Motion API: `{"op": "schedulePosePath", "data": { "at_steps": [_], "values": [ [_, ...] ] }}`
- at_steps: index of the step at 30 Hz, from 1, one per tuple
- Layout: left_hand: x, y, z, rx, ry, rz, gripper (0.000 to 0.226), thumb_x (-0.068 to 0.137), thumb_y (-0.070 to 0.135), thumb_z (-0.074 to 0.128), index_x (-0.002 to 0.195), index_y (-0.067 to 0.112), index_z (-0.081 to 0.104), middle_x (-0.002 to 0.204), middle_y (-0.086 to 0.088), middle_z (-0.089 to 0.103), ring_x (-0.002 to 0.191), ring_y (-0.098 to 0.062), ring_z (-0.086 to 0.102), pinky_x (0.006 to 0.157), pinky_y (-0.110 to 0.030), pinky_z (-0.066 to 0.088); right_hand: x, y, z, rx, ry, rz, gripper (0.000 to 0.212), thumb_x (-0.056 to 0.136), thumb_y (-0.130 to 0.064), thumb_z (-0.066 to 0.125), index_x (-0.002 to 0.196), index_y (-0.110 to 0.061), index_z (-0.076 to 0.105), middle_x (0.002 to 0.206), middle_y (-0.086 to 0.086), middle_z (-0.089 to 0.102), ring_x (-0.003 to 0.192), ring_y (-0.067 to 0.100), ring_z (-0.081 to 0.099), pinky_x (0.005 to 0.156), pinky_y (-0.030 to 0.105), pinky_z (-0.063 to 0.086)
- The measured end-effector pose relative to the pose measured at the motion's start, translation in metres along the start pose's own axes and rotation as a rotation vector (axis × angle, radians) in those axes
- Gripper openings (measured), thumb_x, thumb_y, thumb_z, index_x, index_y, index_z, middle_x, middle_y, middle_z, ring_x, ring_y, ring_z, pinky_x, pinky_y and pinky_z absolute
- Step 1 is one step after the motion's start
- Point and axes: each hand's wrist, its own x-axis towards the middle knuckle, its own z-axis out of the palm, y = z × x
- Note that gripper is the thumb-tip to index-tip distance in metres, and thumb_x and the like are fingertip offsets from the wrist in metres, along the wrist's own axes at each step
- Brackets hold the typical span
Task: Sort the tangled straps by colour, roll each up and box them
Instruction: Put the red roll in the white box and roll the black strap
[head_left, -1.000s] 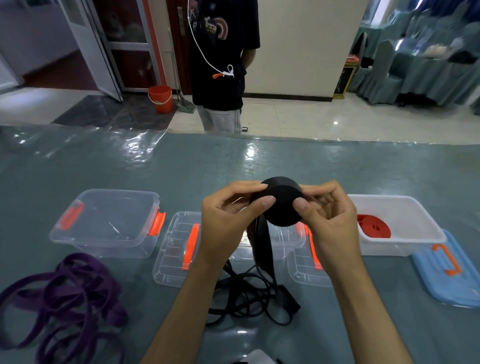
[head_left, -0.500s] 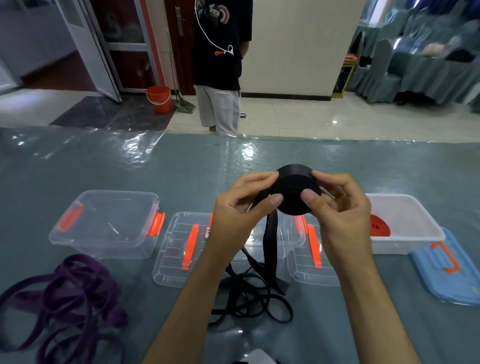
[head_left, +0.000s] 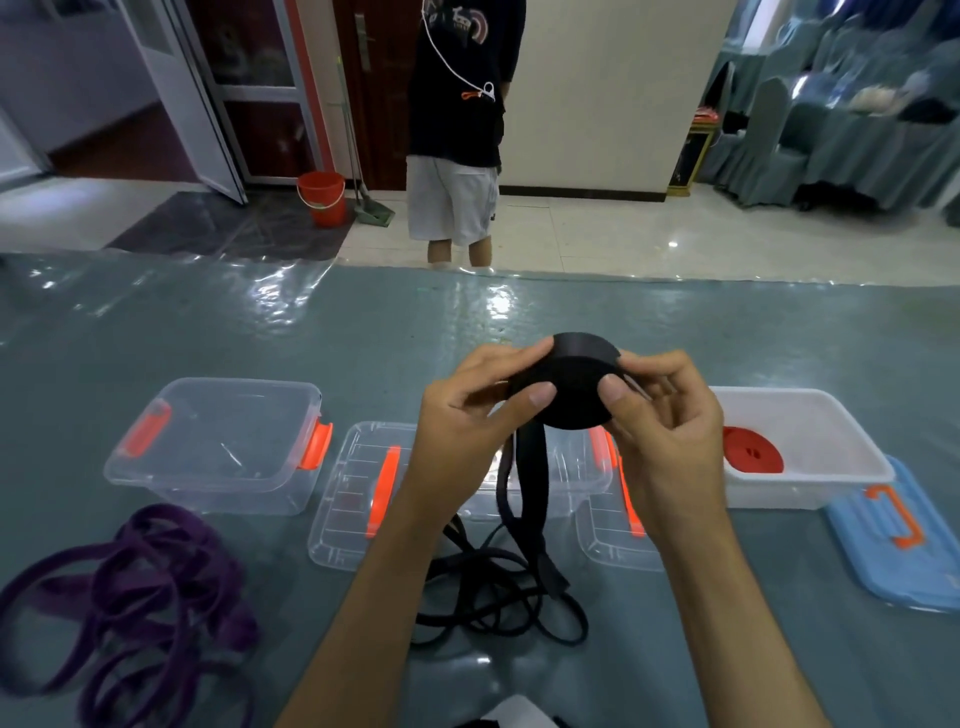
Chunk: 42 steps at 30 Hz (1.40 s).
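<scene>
Both hands rolled the black strap above the counter, its loose tail hanging straight down.

The left hand (head_left: 467, 415) and right hand (head_left: 660, 415) each pinched the black roll (head_left: 574, 387) between thumb and curled fingers, one grip on either side, the roll lifted over the clear tubs and its flat face turned toward the camera. From the roll's underside the unrolled length (head_left: 524, 483) dropped between the wrists to a loose heap (head_left: 498, 597) on the counter (head_left: 363, 322), so the remaining strap lay directly below the grip and nearer the body. Winding on likely meant feeding that tail upward. The purple straps (head_left: 124, 587) lay untouched at the left; a red roll (head_left: 750, 457) sat in the white box (head_left: 831, 415) at the right.
</scene>
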Motion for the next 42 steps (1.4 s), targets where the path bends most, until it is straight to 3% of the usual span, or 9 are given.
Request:
{"op": "schedulePosePath", "data": {
  "at_steps": [5,8,14,20,25,30,33,36,42],
  "values": [
    [0.002,0.003,0.000,-0.025,0.127,0.063,0.024,0.080,0.014,0.087,0.103,0.019,0.083,0.114,-0.009,0.079,0.111,-0.029,0.075,0.093,-0.035,0.061,0.004,-0.009,-0.006,-0.086,-0.135,0.067,0.045,0.073,-0.040,0.095,0.104,-0.029,0.064,0.101,0.012,0.080,0.090,0.028,0.079,0.075,0.034,0.063],
    [0.004,0.002,0.000,-0.018,0.050,0.073,0.027,0.087,0.013,0.080,0.114,0.013,0.080,0.124,-0.010,0.073,0.120,-0.029,0.070,0.100,-0.037,0.058,0.008,-0.014,-0.008,-0.113,-0.108,-0.040,0.044,0.080,-0.037,0.090,0.119,-0.032,0.070,0.111,0.008,0.079,0.100,0.026,0.079,0.076,0.034,0.064],
    [0.004,0.004,-0.001,0.006,0.043,0.053,0.026,0.083,0.013,0.085,0.107,0.023,0.083,0.111,-0.006,0.080,0.107,-0.026,0.076,0.093,-0.032,0.060,0.009,-0.008,-0.012,-0.098,-0.093,0.040,0.028,0.076,-0.021,0.088,0.083,-0.025,0.061,0.105,0.013,0.080,0.096,0.029,0.078,0.079,0.032,0.062],
    [0.002,-0.004,-0.001,0.061,-0.023,0.023,0.037,0.089,0.012,0.081,0.124,0.024,0.077,0.122,-0.003,0.074,0.118,-0.026,0.071,0.100,-0.033,0.057,0.007,-0.007,-0.011,-0.108,-0.004,-0.043,0.027,0.075,-0.038,0.093,0.096,-0.030,0.078,0.104,0.006,0.080,0.100,0.026,0.077,0.085,0.034,0.063],
    [-0.002,-0.006,-0.003,0.105,0.085,0.090,0.036,0.083,0.016,0.089,0.117,0.023,0.080,0.115,0.000,0.079,0.111,-0.024,0.075,0.095,-0.029,0.059,0.011,-0.011,-0.020,-0.125,-0.139,0.126,0.025,0.079,-0.011,0.086,0.088,-0.024,0.066,0.098,0.010,0.078,0.094,0.028,0.077,0.078,0.036,0.063],
    [0.000,-0.011,0.001,-0.040,0.052,-0.023,0.025,0.080,0.011,0.086,0.104,0.017,0.082,0.115,-0.008,0.077,0.113,-0.029,0.074,0.099,-0.043,0.059,0.011,-0.017,-0.020,-0.211,-0.141,0.030,0.038,0.080,-0.014,0.086,0.112,-0.033,0.079,0.105,0.002,0.081,0.099,0.016,0.078,0.082,0.024,0.061],
    [0.005,-0.007,-0.005,-0.035,-0.008,-0.040,0.024,0.081,0.005,0.085,0.104,0.012,0.082,0.111,-0.001,0.077,0.110,-0.020,0.074,0.097,-0.031,0.058,0.007,-0.009,-0.020,-0.151,-0.108,0.087,0.028,0.079,-0.010,0.082,0.099,-0.029,0.082,0.106,0.004,0.082,0.098,0.018,0.079,0.081,0.024,0.061],
    [0.007,-0.004,-0.006,0.021,0.012,-0.026,0.019,0.082,0.003,0.085,0.100,0.009,0.083,0.108,-0.006,0.080,0.106,-0.026,0.076,0.094,-0.037,0.061,0.007,-0.007,-0.026,-0.216,-0.175,0.164,0.018,0.080,-0.013,0.084,0.089,-0.021,0.071,0.097,0.012,0.081,0.090,0.025,0.080,0.075,0.027,0.062],
    [0.007,-0.005,-0.004,0.000,-0.007,-0.077,0.020,0.091,0.001,0.077,0.109,0.010,0.080,0.117,-0.010,0.078,0.113,-0.025,0.074,0.096,-0.029,0.058,0.003,-0.001,-0.015,-0.228,-0.068,0.023,0.029,0.088,-0.016,0.080,0.110,-0.033,0.074,0.100,0.009,0.081,0.093,0.027,0.080,0.077,0.031,0.064]
  ]
}}
